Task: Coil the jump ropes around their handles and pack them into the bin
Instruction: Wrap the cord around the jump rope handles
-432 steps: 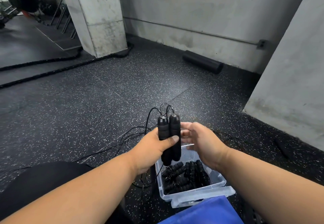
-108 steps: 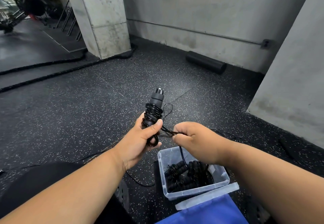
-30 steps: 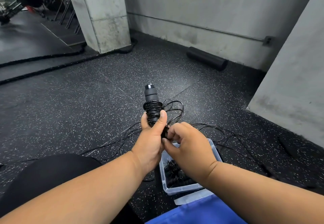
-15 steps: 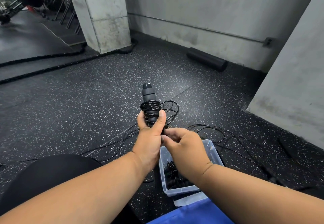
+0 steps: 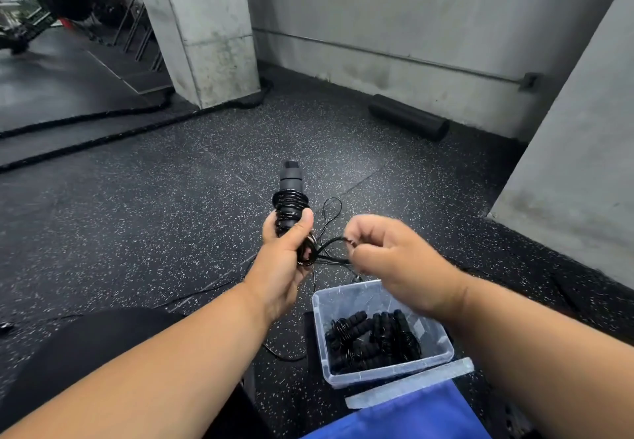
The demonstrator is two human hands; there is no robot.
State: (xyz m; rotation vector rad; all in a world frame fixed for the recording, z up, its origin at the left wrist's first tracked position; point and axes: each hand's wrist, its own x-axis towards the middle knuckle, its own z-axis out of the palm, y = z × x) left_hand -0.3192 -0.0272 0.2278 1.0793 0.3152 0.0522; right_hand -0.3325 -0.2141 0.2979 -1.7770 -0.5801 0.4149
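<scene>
Half a second ago the right hand (image 5: 394,260) sat pressed against the left hand (image 5: 284,253) at the base of the handles; now it has pulled away to the right, drawing the thin black rope (image 5: 331,243) out into a short taut stretch between the two hands, and the bin (image 5: 346,296) shows more of its inside. The left hand's fingers are curled fully round the paired black handles (image 5: 291,195), held upright above the floor (image 5: 154,198), with the thumb (image 5: 303,224) laid over the rope already coiled round their middle; the bare handle tops stick up above the coils. The right hand's fingers (image 5: 356,232) are curled in and pinch the rope's free strands near their tips, leaving a small loop (image 5: 332,212) standing up just beyond the hands. More slack rope trails down to the floor between the hands and past the bin's far edge. The clear plastic bin sits on the floor below the right wrist and holds several black jump ropes (image 5: 372,339) already wound round their handles. Its lid (image 5: 408,383) lies just beside its near edge, next to a blue cloth (image 5: 411,418). A black foam roller (image 5: 408,121) lies against the far wall.
</scene>
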